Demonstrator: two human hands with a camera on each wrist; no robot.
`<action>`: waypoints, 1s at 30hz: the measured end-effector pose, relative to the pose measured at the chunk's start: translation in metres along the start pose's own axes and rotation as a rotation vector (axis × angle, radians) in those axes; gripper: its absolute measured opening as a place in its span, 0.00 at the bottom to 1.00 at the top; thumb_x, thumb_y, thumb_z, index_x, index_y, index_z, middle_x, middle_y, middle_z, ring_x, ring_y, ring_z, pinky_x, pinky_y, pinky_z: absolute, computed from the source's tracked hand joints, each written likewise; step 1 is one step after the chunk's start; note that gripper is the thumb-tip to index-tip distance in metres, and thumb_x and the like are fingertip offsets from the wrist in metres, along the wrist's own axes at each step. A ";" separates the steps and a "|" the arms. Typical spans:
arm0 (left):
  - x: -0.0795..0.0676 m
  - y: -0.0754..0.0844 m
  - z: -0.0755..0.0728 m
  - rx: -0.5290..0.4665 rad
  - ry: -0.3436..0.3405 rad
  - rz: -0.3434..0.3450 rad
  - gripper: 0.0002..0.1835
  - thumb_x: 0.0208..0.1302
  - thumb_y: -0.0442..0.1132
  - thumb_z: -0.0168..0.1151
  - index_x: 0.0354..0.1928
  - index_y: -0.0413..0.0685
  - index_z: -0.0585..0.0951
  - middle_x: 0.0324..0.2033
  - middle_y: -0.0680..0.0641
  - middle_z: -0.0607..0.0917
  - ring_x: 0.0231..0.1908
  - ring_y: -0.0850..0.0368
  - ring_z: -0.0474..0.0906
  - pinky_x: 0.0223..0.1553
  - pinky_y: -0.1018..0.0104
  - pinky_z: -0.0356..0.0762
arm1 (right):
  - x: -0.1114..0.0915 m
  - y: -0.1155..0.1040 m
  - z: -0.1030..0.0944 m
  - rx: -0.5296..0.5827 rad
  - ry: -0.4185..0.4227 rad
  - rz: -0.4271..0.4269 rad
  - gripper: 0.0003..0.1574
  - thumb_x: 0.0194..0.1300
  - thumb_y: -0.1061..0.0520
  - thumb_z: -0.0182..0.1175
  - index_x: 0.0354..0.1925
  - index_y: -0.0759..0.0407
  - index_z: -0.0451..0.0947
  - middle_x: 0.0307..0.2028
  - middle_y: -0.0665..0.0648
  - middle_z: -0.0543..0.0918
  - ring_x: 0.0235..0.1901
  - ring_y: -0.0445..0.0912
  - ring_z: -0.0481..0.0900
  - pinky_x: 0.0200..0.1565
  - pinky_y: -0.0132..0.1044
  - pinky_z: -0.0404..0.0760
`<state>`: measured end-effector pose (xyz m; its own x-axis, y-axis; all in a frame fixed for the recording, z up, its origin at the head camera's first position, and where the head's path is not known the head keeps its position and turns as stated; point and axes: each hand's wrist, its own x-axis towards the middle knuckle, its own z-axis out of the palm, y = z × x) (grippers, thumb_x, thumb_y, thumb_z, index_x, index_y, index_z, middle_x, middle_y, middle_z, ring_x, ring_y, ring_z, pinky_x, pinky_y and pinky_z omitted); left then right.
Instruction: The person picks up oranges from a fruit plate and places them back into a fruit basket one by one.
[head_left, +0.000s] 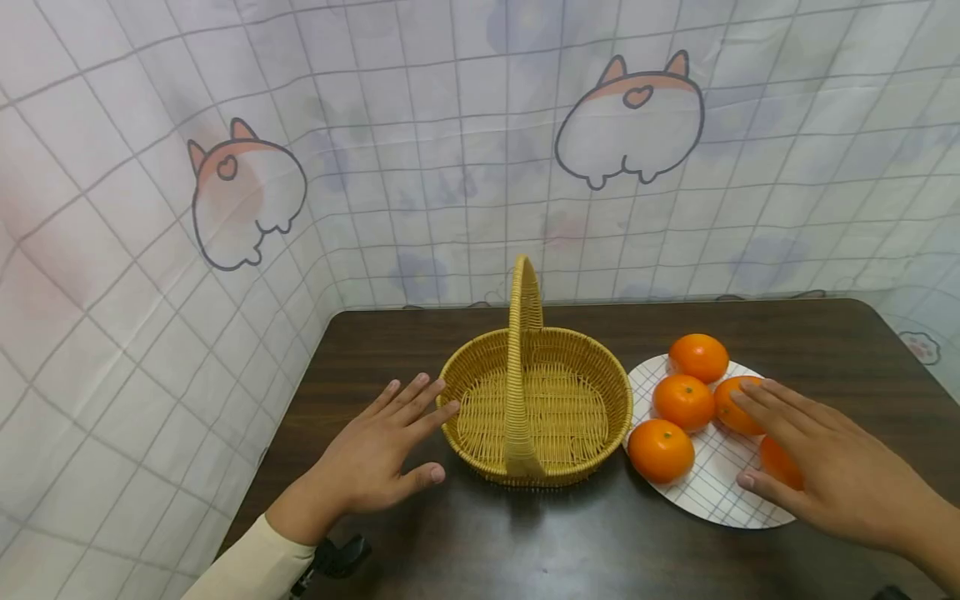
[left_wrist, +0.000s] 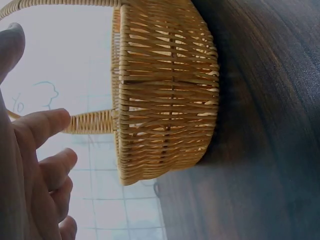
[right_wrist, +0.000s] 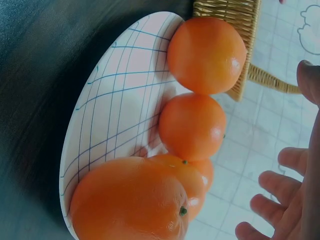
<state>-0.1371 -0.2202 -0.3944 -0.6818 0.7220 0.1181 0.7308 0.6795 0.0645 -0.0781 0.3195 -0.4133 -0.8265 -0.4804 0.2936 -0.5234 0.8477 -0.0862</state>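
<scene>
A yellow woven basket [head_left: 566, 400] with a tall arched handle [head_left: 517, 367] stands at the middle of the table, its inside bare. Beside its left rim my left hand [head_left: 375, 454] hovers, fingers straight and spread; the left wrist view shows them apart from the wicker side [left_wrist: 170, 90]. To the basket's right, a white plate [head_left: 731, 475] with a blue grid pattern bears several oranges [head_left: 683, 402]. Over the plate's right part hangs my right hand [head_left: 832, 467], fingers extended and holding nothing. It partly hides an orange [head_left: 782, 463] in the head view.
The dark wooden table [head_left: 585, 550] meets a grid-patterned cloth [head_left: 420, 167] with cartoon corgi prints at the back and left. A small black object [head_left: 341, 557] shows by the left wrist.
</scene>
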 end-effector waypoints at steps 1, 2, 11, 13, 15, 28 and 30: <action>0.000 0.000 0.001 0.002 0.007 0.003 0.39 0.76 0.70 0.41 0.82 0.61 0.56 0.80 0.48 0.52 0.79 0.51 0.40 0.76 0.44 0.43 | 0.000 0.000 0.000 0.000 0.001 0.002 0.61 0.62 0.35 0.71 0.81 0.51 0.53 0.78 0.60 0.58 0.79 0.49 0.45 0.75 0.37 0.30; 0.001 0.001 0.001 0.003 0.015 0.004 0.39 0.76 0.70 0.41 0.81 0.61 0.57 0.80 0.48 0.52 0.79 0.50 0.41 0.76 0.44 0.43 | 0.000 0.000 0.000 0.003 0.002 0.004 0.61 0.61 0.36 0.72 0.81 0.51 0.54 0.78 0.60 0.59 0.79 0.50 0.47 0.75 0.37 0.30; 0.006 0.000 0.018 -0.063 0.116 -0.148 0.37 0.77 0.62 0.51 0.77 0.46 0.66 0.74 0.43 0.67 0.73 0.45 0.63 0.72 0.42 0.58 | -0.003 -0.006 0.007 0.074 -0.005 0.057 0.56 0.60 0.35 0.72 0.77 0.53 0.63 0.69 0.63 0.72 0.65 0.65 0.69 0.77 0.44 0.40; 0.008 -0.001 0.021 -0.101 0.122 -0.203 0.37 0.77 0.61 0.53 0.76 0.43 0.66 0.73 0.42 0.69 0.70 0.43 0.67 0.68 0.40 0.64 | -0.001 -0.007 0.009 0.079 0.012 0.040 0.52 0.59 0.35 0.73 0.73 0.55 0.68 0.67 0.61 0.75 0.63 0.61 0.72 0.76 0.41 0.43; 0.008 -0.002 0.024 -0.136 0.120 -0.256 0.38 0.77 0.60 0.54 0.76 0.41 0.66 0.72 0.40 0.69 0.68 0.40 0.70 0.65 0.39 0.68 | 0.001 -0.009 0.010 0.079 0.026 0.023 0.49 0.59 0.35 0.74 0.70 0.55 0.73 0.65 0.57 0.77 0.61 0.57 0.73 0.75 0.37 0.45; 0.015 -0.007 0.038 -0.226 0.058 -0.407 0.39 0.75 0.58 0.59 0.76 0.39 0.65 0.69 0.35 0.72 0.67 0.37 0.71 0.63 0.38 0.69 | 0.014 -0.020 0.022 0.079 -0.031 0.040 0.47 0.61 0.31 0.71 0.65 0.60 0.76 0.56 0.58 0.83 0.52 0.54 0.81 0.52 0.60 0.79; 0.016 -0.007 0.040 -0.233 0.051 -0.417 0.39 0.74 0.58 0.59 0.76 0.39 0.65 0.69 0.35 0.72 0.66 0.37 0.71 0.63 0.37 0.69 | 0.016 -0.021 0.025 0.080 -0.044 0.049 0.46 0.61 0.30 0.69 0.65 0.59 0.77 0.56 0.57 0.83 0.52 0.54 0.81 0.52 0.60 0.79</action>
<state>-0.1545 -0.2077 -0.4321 -0.9200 0.3829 0.0831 0.3876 0.8583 0.3364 -0.0850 0.2882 -0.4302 -0.8587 -0.4498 0.2456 -0.4957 0.8505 -0.1759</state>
